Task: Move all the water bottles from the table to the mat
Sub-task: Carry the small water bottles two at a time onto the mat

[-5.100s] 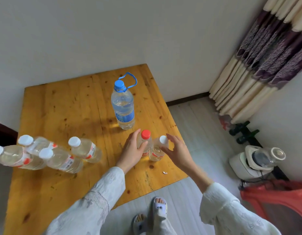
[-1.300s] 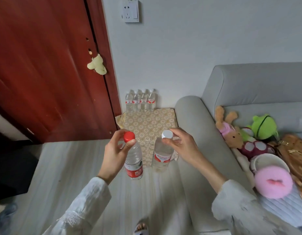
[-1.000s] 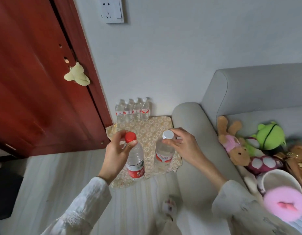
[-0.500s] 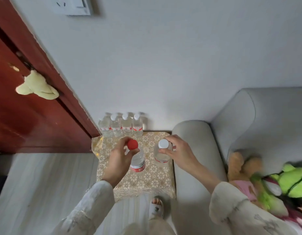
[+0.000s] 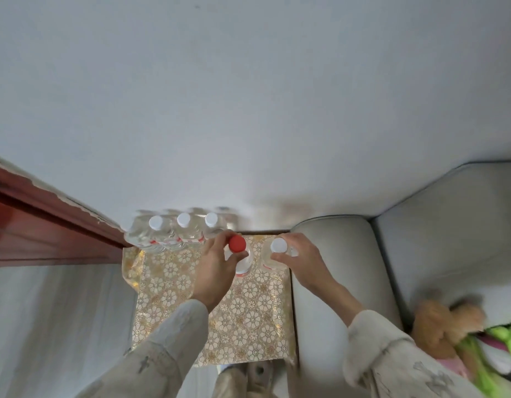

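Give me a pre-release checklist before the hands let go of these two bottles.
1. Left hand grips red-capped bottle: ok.
2. Right hand grips white-capped bottle: ok.
3. Both bottles over the mat: ok.
4. Bases resting on the mat: cannot tell, hidden from above.
5. Gap to the bottle row at the wall: ok for the white-capped one; left-hand side cannot tell.
6. Bottles upright: ok.

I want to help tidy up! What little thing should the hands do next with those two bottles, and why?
Probably lower both straight down and let go. The left hand holds the red-capped clear plastic bottle and the right hand the white-capped one, both over the gold flower-patterned mat, beside the row of white-capped bottles.
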A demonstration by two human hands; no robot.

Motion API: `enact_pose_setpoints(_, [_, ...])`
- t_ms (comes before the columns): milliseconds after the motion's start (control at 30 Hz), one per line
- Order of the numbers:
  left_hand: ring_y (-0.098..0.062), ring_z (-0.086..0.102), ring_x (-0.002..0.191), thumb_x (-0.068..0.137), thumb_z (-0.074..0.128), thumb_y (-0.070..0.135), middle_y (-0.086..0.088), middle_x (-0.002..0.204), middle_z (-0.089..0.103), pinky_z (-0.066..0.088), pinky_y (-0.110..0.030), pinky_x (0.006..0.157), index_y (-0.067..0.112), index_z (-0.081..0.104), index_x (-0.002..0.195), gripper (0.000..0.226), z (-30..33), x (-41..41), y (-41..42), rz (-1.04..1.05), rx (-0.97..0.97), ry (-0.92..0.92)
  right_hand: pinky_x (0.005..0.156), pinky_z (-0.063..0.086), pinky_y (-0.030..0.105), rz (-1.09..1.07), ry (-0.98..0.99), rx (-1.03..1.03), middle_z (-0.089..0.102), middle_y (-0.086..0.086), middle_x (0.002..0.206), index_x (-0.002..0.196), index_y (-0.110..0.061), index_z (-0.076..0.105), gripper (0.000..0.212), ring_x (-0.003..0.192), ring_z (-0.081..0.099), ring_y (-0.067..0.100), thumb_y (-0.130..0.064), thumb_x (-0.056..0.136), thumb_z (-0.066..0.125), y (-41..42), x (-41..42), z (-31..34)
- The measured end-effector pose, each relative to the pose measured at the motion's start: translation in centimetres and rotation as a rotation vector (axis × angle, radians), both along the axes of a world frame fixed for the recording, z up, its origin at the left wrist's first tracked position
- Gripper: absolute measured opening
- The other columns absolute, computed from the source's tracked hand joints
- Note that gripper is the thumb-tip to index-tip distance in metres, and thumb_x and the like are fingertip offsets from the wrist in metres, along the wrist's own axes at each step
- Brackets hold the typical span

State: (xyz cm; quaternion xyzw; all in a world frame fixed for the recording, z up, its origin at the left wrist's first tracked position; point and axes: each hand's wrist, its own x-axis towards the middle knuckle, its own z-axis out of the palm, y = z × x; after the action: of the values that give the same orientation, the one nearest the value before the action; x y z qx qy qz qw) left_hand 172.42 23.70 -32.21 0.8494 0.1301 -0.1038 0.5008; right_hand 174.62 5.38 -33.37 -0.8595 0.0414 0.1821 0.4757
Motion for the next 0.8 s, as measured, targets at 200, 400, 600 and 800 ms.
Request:
enact_pose_setpoints(200, [-0.021,0.055,0.102,0.081,0.063,0.015,-0.008,0.114,0.058,0.047,-0.045,0.095,0.021,0.050,0.110,0.033,-3.2,4.8,-1.1,0.020,0.000,-0.001,0.079,0.034,0.011,-0.061,0.030,0.065,0.055,-0.005,0.108,0.104,-0.023,0.062,0.033,0.101,0.050,0.010,-0.021,0.073,0.071,-0.1,4.2,-3.0])
enact_pose_setpoints(400, [-0.018,0.051,0.094,0.083,0.062,0.017,-0.010,0.115,0.056,0.040,-0.030,0.083,0.022,0.049,0.111,0.032,-5.1,7.3,-1.7,0.051,0.105,-0.017,0.094,0.037,0.028,-0.057,0.062,0.015,0.050,0.000,0.118,0.111,-0.025,0.060,0.036,0.107,0.048,0.015,-0.027,0.076,0.068,1.2,6.4,-5.6])
enact_pose_setpoints(600, [-0.015,0.048,0.085,0.082,0.061,0.010,-0.013,0.111,0.057,0.037,-0.028,0.080,0.020,0.050,0.111,0.032,-6.2,8.2,-2.0,0.111,0.145,-0.023,0.096,0.039,0.029,-0.079,0.086,0.076,0.049,0.002,0.117,0.107,-0.025,0.061,0.034,0.108,0.049,0.016,-0.023,0.074,0.070,2.0,7.3,-6.9])
enact_pose_setpoints(800, [-0.019,0.057,0.086,0.082,0.062,0.009,-0.012,0.102,0.065,0.041,-0.028,0.075,0.012,0.049,0.109,0.029,-7.2,8.4,-1.9,0.100,0.138,0.001,0.091,0.038,0.026,-0.072,0.082,0.055,0.048,0.005,0.122,0.115,-0.022,0.057,0.039,0.105,0.047,0.013,-0.023,0.078,0.068,2.6,7.8,-7.6])
